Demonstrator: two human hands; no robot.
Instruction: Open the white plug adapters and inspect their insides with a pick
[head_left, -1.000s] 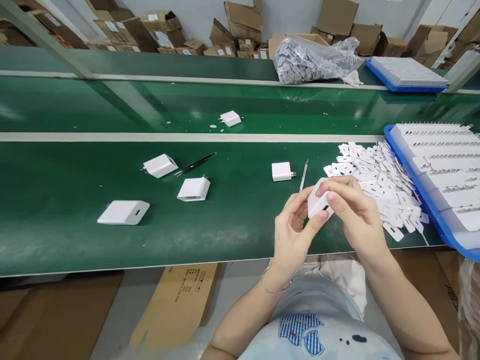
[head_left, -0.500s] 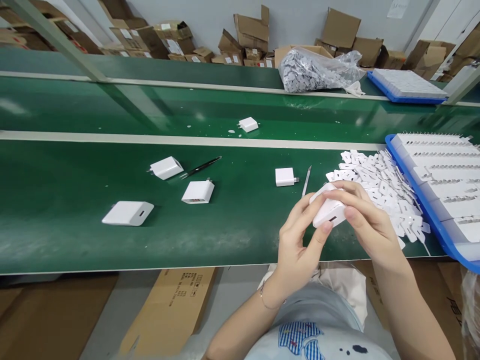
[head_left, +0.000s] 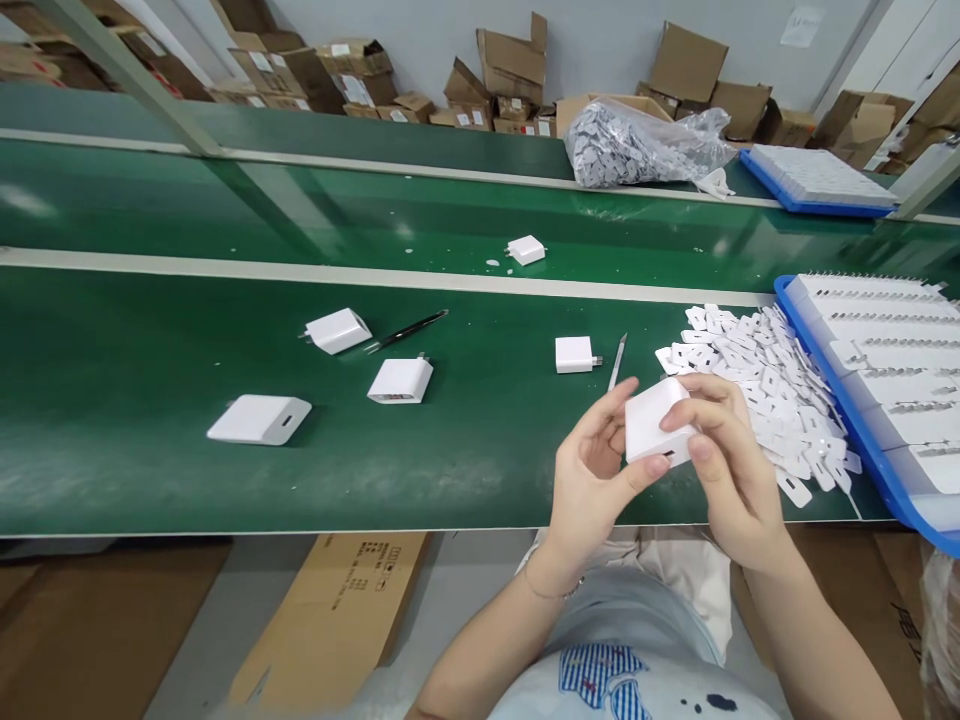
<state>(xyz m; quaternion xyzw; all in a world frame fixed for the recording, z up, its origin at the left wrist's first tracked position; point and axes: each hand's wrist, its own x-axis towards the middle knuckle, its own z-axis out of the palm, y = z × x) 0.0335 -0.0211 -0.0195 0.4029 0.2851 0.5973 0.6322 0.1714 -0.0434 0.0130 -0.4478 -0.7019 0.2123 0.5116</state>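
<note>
Both my hands hold one white charger block [head_left: 654, 425] above the near edge of the green table [head_left: 150, 470]. My left hand [head_left: 592, 480] grips it from below and the left, fingers curled round it. My right hand [head_left: 731, 470] pinches its right side, thumb on the face with the port. Just right of the hands lies a heap of small white labels [head_left: 765, 375]. Several more white chargers lie on the table: one close by [head_left: 574, 354], one in the middle [head_left: 400, 380], one further left [head_left: 337, 330] and one at the near left [head_left: 259, 419].
A blue tray [head_left: 847, 400] of white parts stands at the right edge. Tweezers [head_left: 617, 362] and a black pen [head_left: 406, 331] lie on the table. One charger [head_left: 526, 250] sits on the conveyor belt [head_left: 225, 215]. Behind it are a clear bag of parts [head_left: 645, 145], another blue tray [head_left: 817, 180] and cardboard boxes [head_left: 510, 70].
The charger has been turned in my hands, so a broad flat face now points up. The charger on the belt has drifted to the right.
</note>
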